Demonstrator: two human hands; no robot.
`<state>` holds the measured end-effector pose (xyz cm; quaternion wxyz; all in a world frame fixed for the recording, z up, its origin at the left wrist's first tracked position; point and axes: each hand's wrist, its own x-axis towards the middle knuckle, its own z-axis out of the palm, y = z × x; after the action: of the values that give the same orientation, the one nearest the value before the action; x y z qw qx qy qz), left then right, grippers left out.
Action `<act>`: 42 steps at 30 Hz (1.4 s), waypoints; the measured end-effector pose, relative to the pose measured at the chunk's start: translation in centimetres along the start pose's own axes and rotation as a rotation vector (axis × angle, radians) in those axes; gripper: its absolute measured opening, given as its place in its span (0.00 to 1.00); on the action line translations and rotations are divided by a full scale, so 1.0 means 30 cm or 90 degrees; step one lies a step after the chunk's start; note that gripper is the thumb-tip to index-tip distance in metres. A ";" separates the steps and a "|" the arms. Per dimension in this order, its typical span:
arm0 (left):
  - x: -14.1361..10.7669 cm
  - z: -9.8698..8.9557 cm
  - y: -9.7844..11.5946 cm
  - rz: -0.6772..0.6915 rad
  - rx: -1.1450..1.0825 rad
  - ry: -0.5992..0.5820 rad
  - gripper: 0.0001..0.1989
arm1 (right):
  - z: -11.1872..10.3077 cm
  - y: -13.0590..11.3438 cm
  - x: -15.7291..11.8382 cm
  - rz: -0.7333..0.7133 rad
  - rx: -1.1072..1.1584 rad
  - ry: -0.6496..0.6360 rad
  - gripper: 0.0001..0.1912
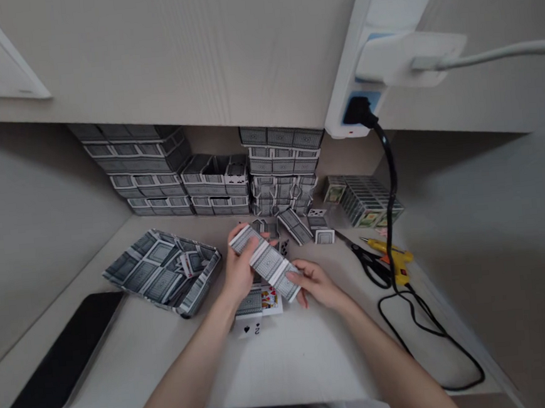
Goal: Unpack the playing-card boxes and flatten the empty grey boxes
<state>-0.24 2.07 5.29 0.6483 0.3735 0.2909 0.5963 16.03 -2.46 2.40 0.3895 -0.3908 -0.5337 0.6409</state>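
My left hand (240,264) and my right hand (315,282) hold a strip of joined playing cards (268,264), patterned backs up, slanting down to the right. My left thumb presses on its upper end, my right thumb on its lower end. Under and beside the left hand lie loose playing cards (249,326), among them a two of spades and a red-suited face card. Beyond the strip, a folded card piece (295,226) and a few more cards (325,236) rest on the table. To the left sits a shallow tray built of cards (152,264), with card pieces inside.
Stacked card-built blocks (283,159) line the back wall. At right lie a packed row of card boxes (369,199), black scissors (372,265) and a yellow glue gun (397,260) with its black cord (391,182) running up to a power strip (356,65). A dark flat object (67,355) lies front left.
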 end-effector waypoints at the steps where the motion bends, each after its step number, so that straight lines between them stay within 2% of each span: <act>1: -0.002 0.002 -0.005 0.001 0.019 0.004 0.27 | 0.007 0.002 -0.003 0.014 0.009 -0.033 0.16; 4: -0.009 0.008 -0.027 -0.030 0.048 -0.008 0.26 | 0.031 0.006 -0.010 0.049 0.031 -0.094 0.17; 6: -0.010 0.007 -0.038 -0.051 0.037 -0.016 0.26 | 0.042 0.007 -0.010 0.041 0.041 -0.075 0.17; 9: -0.005 0.000 -0.041 -0.055 0.035 -0.031 0.25 | 0.043 0.001 -0.006 0.000 0.060 0.000 0.15; 12: 0.004 -0.013 -0.033 -0.038 0.129 -0.051 0.23 | 0.027 -0.015 -0.008 0.011 0.090 -0.010 0.15; 15: 0.010 -0.027 -0.019 -0.003 0.319 -0.092 0.20 | 0.011 -0.025 -0.010 0.026 0.117 -0.019 0.16; 18: 0.016 -0.045 -0.006 0.034 0.487 -0.132 0.25 | 0.003 -0.013 0.002 0.036 0.122 0.047 0.16; 20: 0.021 -0.063 0.003 0.079 0.627 -0.088 0.23 | -0.002 0.006 0.020 0.040 0.115 0.114 0.16; 22: 0.024 -0.083 0.010 0.111 0.840 0.008 0.19 | -0.013 0.026 0.038 0.029 0.112 0.201 0.17; 24: 0.021 -0.097 0.013 0.086 1.068 0.086 0.18 | -0.029 0.044 0.052 0.008 0.098 0.282 0.17; 26: 0.012 -0.101 0.011 0.034 1.223 0.113 0.18 | -0.043 0.058 0.060 -0.005 0.068 0.351 0.17; 28: 0.002 -0.098 0.005 -0.008 1.289 0.093 0.20 | -0.053 0.067 0.063 -0.013 0.044 0.384 0.18; 33: 0.009 -0.108 -0.012 -0.077 1.266 0.060 0.30 | -0.050 0.085 0.068 -0.039 0.034 0.366 0.19; 37: 0.048 -0.147 -0.031 -0.096 1.093 0.044 0.32 | -0.046 0.092 0.068 -0.060 0.016 0.372 0.18; 39: 0.062 -0.155 -0.040 -0.078 0.991 0.027 0.30 | -0.046 0.089 0.066 -0.069 0.018 0.374 0.17; 42: 0.067 -0.143 -0.051 -0.045 0.883 -0.044 0.20 | -0.047 0.079 0.061 -0.073 0.030 0.379 0.16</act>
<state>-2.69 4.62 1.80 0.2879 0.7105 0.5960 0.2389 16.41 -0.56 -0.27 0.5732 -0.5218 -0.4022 0.4872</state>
